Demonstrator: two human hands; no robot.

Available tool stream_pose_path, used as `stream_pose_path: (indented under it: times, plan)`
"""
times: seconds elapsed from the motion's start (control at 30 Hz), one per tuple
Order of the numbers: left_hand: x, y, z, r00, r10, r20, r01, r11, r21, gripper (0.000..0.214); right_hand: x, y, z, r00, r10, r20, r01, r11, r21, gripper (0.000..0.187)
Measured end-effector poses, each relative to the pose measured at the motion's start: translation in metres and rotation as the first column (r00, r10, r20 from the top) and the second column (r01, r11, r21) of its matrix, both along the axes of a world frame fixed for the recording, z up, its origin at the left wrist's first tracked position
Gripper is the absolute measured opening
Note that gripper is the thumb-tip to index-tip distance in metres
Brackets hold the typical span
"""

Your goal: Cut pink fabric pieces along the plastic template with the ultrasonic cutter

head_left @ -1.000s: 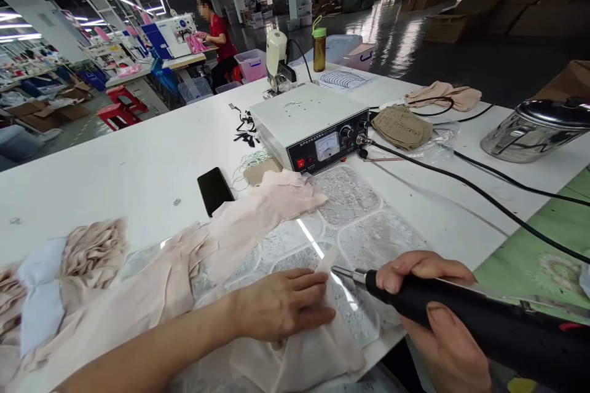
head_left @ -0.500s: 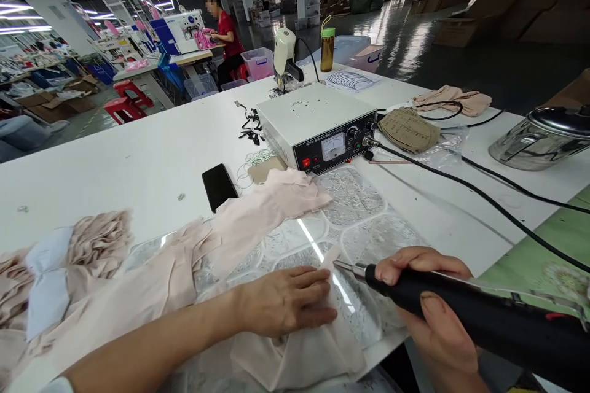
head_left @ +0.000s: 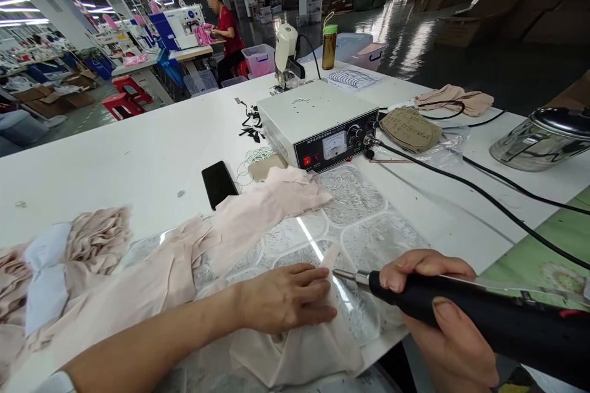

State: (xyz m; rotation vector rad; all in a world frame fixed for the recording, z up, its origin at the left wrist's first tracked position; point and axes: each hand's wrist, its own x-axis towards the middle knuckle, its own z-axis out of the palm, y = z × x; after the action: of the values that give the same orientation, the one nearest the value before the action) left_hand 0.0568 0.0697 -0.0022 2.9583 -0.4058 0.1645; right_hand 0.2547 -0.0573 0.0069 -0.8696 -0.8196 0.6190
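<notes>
Left hand [head_left: 286,298] lying flat, fingers spread, pressing a pale pink cloth piece [head_left: 299,350] onto the patterned clear mat [head_left: 364,233] at the near edge of the worktop [head_left: 115,159]. Right hand [head_left: 442,319] with its grip wrapped tight round a black handheld cutter [head_left: 483,319], thumb on top of the barrel, metal tip [head_left: 343,274] just beside the left fingertips and touching or nearly touching the cloth edge; hard to tell which. Compared with a second ago, very little different: tip a shade closer to the left hand and slightly lower on the mat, left hand in the same flat hold, cloth not shifted. Judging by that, a slow, careful pass along the cloth edge, under way and not finished. Beyond the mat, a white control box [head_left: 318,126] with a dial and red switch, its black cable [head_left: 461,187] running right across the worktop toward the cutter. Left of the box, a black phone [head_left: 219,183] lying face down; more pink cloth [head_left: 258,209] strewn from the box toward a ruffled heap [head_left: 99,236] at the far left. Right of the box, a tan pad [head_left: 410,129] and a steel pot [head_left: 539,135]. Behind the box, a bottle [head_left: 329,43] with a green cap. Far beyond, a person in red [head_left: 228,27] at a sewing machine.
</notes>
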Motion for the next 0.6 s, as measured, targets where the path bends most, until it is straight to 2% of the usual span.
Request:
stream_pose_path:
  times: [0.3, 0.6]
  plan:
    - [-0.001, 0.000, 0.000, 1.000, 0.001, -0.023, -0.001, 1.000, 0.027, 0.029, -0.002, 0.001, 0.004, 1.000, 0.009, 0.010, -0.009, 1.000, 0.017, 0.011]
    - [0.002, 0.000, 0.005, 1.000, 0.000, -0.008, 0.000, 1.000, 0.000, 0.027, 0.002, 0.013, -0.006, 1.000, -0.022, 0.001, 0.022, 0.996, 0.084, 0.010]
